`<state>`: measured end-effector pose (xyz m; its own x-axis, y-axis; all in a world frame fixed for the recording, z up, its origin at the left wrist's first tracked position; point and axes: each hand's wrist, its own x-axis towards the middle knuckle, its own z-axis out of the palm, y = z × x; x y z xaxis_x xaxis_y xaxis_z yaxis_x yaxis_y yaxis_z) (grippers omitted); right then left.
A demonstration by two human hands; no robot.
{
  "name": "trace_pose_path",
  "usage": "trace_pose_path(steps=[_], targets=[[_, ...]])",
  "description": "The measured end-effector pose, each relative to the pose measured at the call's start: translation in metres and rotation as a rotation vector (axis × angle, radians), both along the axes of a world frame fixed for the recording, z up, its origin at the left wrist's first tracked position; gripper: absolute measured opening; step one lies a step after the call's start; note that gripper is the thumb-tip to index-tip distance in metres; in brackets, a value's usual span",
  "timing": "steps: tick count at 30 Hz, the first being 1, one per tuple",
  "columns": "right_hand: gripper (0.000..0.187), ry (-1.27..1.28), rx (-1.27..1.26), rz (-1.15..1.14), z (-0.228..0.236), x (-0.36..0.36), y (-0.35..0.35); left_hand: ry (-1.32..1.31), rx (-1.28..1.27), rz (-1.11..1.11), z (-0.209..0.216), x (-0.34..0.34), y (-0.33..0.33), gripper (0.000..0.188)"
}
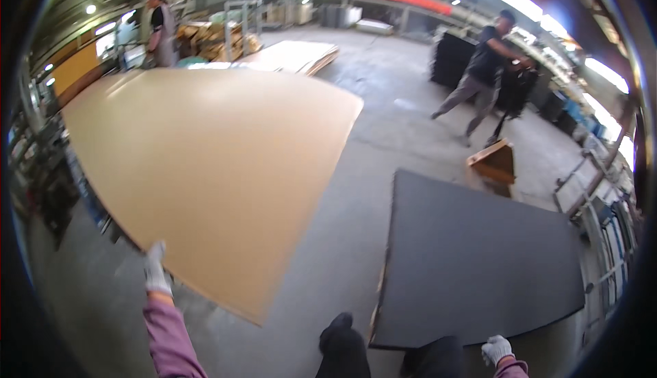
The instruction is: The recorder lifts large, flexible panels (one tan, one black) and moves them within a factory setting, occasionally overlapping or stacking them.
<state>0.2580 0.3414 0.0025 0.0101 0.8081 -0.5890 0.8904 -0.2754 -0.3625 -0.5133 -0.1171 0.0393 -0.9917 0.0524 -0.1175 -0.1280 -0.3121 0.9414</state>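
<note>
A large tan sheet of board [219,166] fills the left side, its near corner tipping down toward me. My left hand [157,270], in a white glove, grips the sheet's near left edge, fingers at the rim. To the right lies a dark grey panel [472,261], with a rough, lighter edge along its left side; it may be the top of a stack. Just off the panel's near edge is my right hand [496,350], also gloved in white, its fingers curled closed with nothing visible in them.
Grey concrete floor [342,193] runs between the sheet and panel. Beyond the panel, a person [487,63] handles a pallet jack near a brown wooden piece [494,161]. Another person [163,32] stands behind the sheet. Pale boards [291,55] are stacked farther back; a metal rack [609,241] stands right.
</note>
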Motion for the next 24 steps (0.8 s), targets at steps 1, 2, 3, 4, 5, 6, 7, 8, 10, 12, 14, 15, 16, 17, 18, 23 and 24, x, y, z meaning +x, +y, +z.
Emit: trace_pose_path(steps=[1,2,3,4,5,6,7,8,10,12,14,15,16,17,18,23,24], targets=[[0.021,0.128,0.123,-0.079,0.023,-0.029,-0.010,-0.088,0.086,0.012,-0.038,-0.005,0.019,0.035],[0.030,0.020,0.060,0.022,0.035,-0.055,-0.009,-0.157,0.062,0.018,-0.096,-0.032,0.014,0.036],[0.042,-0.023,0.113,0.035,0.071,-0.104,-0.033,-0.172,0.106,0.069,-0.123,-0.036,0.024,0.039],[0.050,-0.177,0.103,0.139,0.100,-0.145,-0.047,-0.164,0.124,-0.050,-0.165,-0.049,0.010,0.043],[0.053,-0.193,0.042,0.169,0.109,-0.176,-0.043,-0.127,0.182,-0.057,-0.234,-0.073,-0.023,0.047],[0.054,-0.240,-0.034,0.248,0.110,-0.193,-0.038,-0.093,0.235,-0.079,-0.295,-0.091,-0.055,0.051],[0.055,-0.276,-0.026,0.194,0.099,-0.187,-0.048,-0.050,-0.170,0.154,-0.240,-0.058,0.035,0.046],[0.055,-0.260,-0.052,0.227,0.091,-0.196,-0.049,-0.120,-0.511,0.128,-0.243,-0.054,0.021,0.047],[0.057,-0.292,-0.076,0.282,0.079,-0.198,-0.045,-0.187,-0.727,0.129,-0.255,-0.037,0.011,0.049],[0.058,-0.294,-0.028,0.373,0.049,-0.186,-0.036,-0.212,-0.778,0.142,-0.254,-0.030,-0.002,0.050],[0.058,-0.289,-0.040,0.470,0.044,-0.176,-0.026,-0.215,-0.785,0.167,-0.245,-0.024,-0.016,0.052],[0.058,-0.290,-0.056,0.484,0.045,-0.167,-0.020,-0.214,-0.782,0.176,-0.239,-0.021,-0.026,0.052],[0.058,-0.276,-0.021,0.525,0.052,-0.160,-0.014,-0.211,-0.765,0.191,-0.228,-0.017,-0.038,0.053],[0.058,-0.253,0.018,0.566,0.060,-0.159,-0.005,-0.206,-0.732,0.200,-0.219,-0.014,-0.048,0.054],[0.059,-0.277,-0.077,0.452,0.091,-0.175,-0.004,-0.203,-0.682,0.208,-0.210,-0.014,-0.057,0.055],[0.056,-0.119,0.121,0.427,0.092,-0.187,0.024,-0.071,-0.172,0.134,-0.096,-0.054,-0.067,0.059],[0.056,-0.018,0.145,0.440,0.090,-0.183,0.023,-0.004,-0.106,0.064,-0.058,-0.068,-0.047,0.060]])
